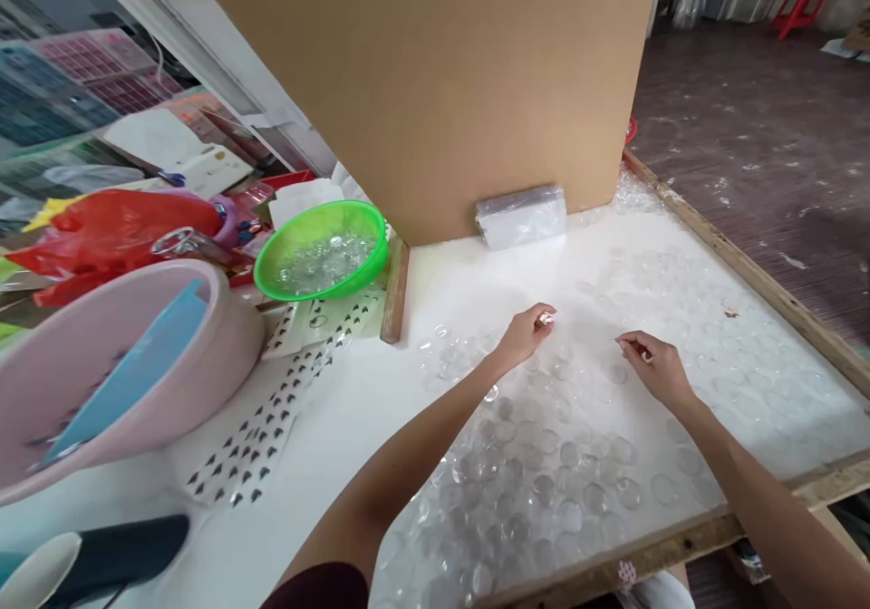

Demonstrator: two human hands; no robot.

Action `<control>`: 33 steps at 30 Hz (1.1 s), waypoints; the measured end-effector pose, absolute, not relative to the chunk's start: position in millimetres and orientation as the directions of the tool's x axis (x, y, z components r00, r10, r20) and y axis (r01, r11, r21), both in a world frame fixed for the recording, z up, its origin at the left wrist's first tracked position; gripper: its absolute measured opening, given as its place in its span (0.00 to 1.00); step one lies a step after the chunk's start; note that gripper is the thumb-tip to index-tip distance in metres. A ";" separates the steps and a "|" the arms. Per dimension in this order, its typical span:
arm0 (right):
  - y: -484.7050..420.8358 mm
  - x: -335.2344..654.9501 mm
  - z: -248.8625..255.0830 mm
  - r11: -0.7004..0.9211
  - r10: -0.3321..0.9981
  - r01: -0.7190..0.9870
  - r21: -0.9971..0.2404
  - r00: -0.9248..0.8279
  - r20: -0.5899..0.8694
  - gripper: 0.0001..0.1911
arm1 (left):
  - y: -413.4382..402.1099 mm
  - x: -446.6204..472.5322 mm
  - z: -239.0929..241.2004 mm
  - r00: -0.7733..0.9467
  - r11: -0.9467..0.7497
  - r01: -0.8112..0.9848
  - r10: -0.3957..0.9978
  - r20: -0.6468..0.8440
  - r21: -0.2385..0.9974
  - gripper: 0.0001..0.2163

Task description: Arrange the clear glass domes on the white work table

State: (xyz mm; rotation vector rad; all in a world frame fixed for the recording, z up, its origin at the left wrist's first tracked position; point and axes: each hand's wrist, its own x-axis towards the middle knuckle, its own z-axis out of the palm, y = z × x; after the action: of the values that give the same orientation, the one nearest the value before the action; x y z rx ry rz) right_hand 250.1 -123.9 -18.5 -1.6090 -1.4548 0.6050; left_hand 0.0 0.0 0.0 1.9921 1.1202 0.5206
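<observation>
My left hand (pixel 526 335) is above the white tabletop with its fingers curled closed. A small clear, shiny piece (pixel 545 319) shows between its thumb and fingers; it looks like one of the clear round discs (pixel 569 453) spread below. To its right, my right hand (pixel 658 369) hovers with thumb and fingertips pinched together. Whether anything is in that pinch cannot be made out. Many clear discs lie loosely in front of and around both hands. The two hands are apart from each other.
A wooden rim (pixel 748 274) edges the table. Behind stands a large cardboard sheet (pixel 462 83), with a plastic-wrapped white pack (pixel 523 217) at its foot. Left are a green basin (pixel 381 269) of clear pieces, a pink tub (pixel 231 337) and a sheet of dark heart shapes (pixel 272 414).
</observation>
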 end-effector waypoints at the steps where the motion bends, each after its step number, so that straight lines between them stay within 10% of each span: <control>1: -124.1 247.2 -18.6 0.059 0.962 0.548 -0.835 0.193 0.194 0.20 | 1.9 7.1 0.0 0.543 -0.282 0.509 0.838 -0.049 0.814 0.14; 24: -85.4 196.5 -0.4 0.531 0.843 0.729 -0.433 -0.505 0.184 0.16 | -21.5 -40.0 30.2 0.771 -0.678 0.574 0.636 -0.025 0.460 0.17; 33: -85.4 197.1 -9.0 0.381 0.922 0.751 -0.539 -0.352 0.161 0.12 | -33.0 -52.5 19.4 0.686 -0.569 0.647 0.725 -0.062 0.508 0.13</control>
State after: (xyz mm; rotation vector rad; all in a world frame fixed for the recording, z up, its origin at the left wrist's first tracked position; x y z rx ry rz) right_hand 197.1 -85.4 -9.0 -1.4425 -2.2071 0.5231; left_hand -52.5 -33.0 19.4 2.3978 1.0562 0.2087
